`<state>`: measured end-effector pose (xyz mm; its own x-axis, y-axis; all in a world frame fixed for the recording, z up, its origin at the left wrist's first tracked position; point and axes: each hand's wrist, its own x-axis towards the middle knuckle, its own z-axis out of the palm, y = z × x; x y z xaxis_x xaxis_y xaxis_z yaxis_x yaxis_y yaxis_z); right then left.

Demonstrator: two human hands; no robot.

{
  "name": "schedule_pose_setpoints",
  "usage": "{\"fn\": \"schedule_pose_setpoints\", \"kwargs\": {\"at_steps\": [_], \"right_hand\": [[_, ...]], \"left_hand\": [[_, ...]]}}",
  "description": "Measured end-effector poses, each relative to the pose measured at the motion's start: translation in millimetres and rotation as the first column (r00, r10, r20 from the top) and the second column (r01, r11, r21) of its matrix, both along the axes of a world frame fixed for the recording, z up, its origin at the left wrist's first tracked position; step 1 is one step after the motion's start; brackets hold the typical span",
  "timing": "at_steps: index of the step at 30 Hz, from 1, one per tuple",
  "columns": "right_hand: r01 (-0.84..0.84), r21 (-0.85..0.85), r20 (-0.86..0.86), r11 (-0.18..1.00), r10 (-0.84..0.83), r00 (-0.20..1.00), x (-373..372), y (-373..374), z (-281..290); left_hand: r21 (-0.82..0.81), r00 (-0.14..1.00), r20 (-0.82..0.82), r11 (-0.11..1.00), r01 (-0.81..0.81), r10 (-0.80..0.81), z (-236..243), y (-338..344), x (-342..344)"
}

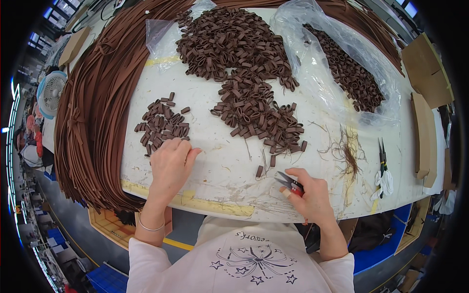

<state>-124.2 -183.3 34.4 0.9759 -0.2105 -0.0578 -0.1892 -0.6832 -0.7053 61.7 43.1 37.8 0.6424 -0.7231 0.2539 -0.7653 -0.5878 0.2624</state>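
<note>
My left hand (172,165) is at the near edge of a small pile of brown strap loops (165,122). Its fingers bend down over the loops and the thumb stands apart; the fingertips are partly hidden. In my right hand (312,193) is a pair of thread snips (294,185) with a red and black handle, blades pointing left and slightly parted. A finger of that hand has a tan wrap. Just beyond the blades lies a single brown loop (259,171). Farther off, a large heap of the same loops (234,44) trails toward me.
Long brown straps (93,122) lie bundled along the table's left side. A clear plastic bag (317,73) with more loops lies at the far right. Thread scraps (349,151) and black-handled scissors (382,158) are on the right, near cardboard pieces (424,139). A fan (52,94) stands left.
</note>
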Motion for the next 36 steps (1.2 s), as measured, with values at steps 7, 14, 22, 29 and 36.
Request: {"fn": "schedule_pose_setpoints", "kwargs": {"at_steps": [7,14,22,29,36], "right_hand": [[-0.214,-0.277,-0.039,0.937,0.212,0.977,5.5,19.8,-8.4],[-0.167,-0.372,-0.064,0.913,0.154,0.986,-5.3,6.0,-7.4],[-0.023,-0.174,0.155,0.985,0.051,0.987,12.4,14.6,-13.5],[-0.154,-0.38,-0.093,0.912,0.128,0.987,-1.6,15.6,-8.4],[0.413,-0.485,0.008,0.771,-0.468,0.884,-44.6,-53.7,1.4]], "left_hand": [[-0.136,0.805,-0.14,0.817,0.561,-0.576,-12.7,-65.7,-24.5],[-0.14,0.764,-0.201,0.789,0.598,-0.614,-29.6,-72.3,-31.2],[-0.229,0.808,-0.378,0.891,0.392,-0.452,-30.8,-54.7,-44.3],[-0.244,0.347,-0.919,0.961,-0.128,-0.187,-10.8,-44.1,-36.5],[-0.316,-0.233,-0.871,0.856,-0.41,-0.433,-19.3,-53.8,-34.1]]}}
